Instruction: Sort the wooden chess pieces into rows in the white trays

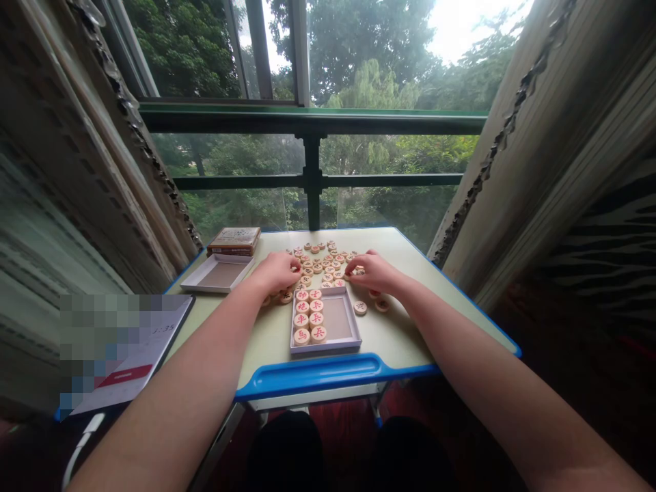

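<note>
Open box tray [341, 320] w/ 8 red xiangqi pcs [316, 319] nr front edge of desk [397, 335]. Mid-desk: loose xiangqi pcs [316, 267], prob. light, hard, smooth; pinch by rims. L hand [279, 270] & R hand [376, 270] there, fingers part-curled; can't tell if gripping any.

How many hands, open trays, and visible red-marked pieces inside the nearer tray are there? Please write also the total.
Hands: 2 (left hand, right hand)
Open trays: 2 (nearer tray, farther tray)
Red-marked pieces visible in the nearer tray: 8
Total: 12
</note>
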Motion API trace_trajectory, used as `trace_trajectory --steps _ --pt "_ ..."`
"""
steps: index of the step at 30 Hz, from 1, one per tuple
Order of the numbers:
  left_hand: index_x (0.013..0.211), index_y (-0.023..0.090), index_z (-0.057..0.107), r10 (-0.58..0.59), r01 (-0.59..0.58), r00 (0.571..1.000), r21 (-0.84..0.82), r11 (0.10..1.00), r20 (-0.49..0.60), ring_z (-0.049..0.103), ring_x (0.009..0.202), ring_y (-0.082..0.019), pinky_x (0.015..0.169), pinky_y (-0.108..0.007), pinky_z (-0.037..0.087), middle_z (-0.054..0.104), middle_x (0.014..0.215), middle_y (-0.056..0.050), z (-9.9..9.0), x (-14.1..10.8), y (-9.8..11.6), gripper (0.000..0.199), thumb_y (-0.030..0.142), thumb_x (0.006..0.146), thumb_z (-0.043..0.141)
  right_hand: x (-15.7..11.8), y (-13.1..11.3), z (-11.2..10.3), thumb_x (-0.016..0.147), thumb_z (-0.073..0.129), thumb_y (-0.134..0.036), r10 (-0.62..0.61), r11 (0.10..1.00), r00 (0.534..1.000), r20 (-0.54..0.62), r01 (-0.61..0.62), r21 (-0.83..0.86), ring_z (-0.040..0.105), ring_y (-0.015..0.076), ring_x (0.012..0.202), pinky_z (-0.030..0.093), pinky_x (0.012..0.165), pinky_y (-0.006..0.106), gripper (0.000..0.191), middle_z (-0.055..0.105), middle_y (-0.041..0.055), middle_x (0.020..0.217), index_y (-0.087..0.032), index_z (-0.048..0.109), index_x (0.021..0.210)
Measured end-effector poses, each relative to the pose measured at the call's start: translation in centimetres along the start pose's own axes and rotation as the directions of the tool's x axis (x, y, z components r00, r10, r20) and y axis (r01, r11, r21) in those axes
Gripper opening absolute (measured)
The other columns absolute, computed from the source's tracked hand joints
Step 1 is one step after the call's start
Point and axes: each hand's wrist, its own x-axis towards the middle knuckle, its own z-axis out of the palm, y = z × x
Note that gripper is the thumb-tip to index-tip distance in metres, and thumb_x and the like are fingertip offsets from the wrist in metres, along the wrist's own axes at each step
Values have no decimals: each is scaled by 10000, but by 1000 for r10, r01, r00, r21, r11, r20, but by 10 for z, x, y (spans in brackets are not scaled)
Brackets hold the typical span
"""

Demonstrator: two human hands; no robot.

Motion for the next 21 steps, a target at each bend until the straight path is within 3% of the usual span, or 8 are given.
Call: trace_trajectory --steps 8,13,21 --pt "869 204 680 17 -17 1000 -11 1000 -6 607 813 -207 716 -267 452 682 937 -73 1 -1 -2 234 334 704 577 0 3 1 713 574 -235 12 1000 1000 -27 -12 12 484 236 963 401 804 320 228 688 32 927 -209 686 910" --pt "929 210 668 -12 11 999 -30 999 -36 609 803 -192 681 -244 448 681 962 -60 -1 -4 1 268 352 714 593 2 4 2 707 563 -212 -4 1000 1000 -7 4 -6 483 232 947 395 784 307 190 687 30 892 -210 696 843" --pt "917 191 673 30 -30 993 4 1000 -111 598 890 -209 771 -268 453 666 998 -67 -3 -5 8 241 281 705 601 4 7 5 716 546 -190 -19 999 1000 -17 18 -44 485 229 927 387 788 306 214 686 37 906 -211 695 868"
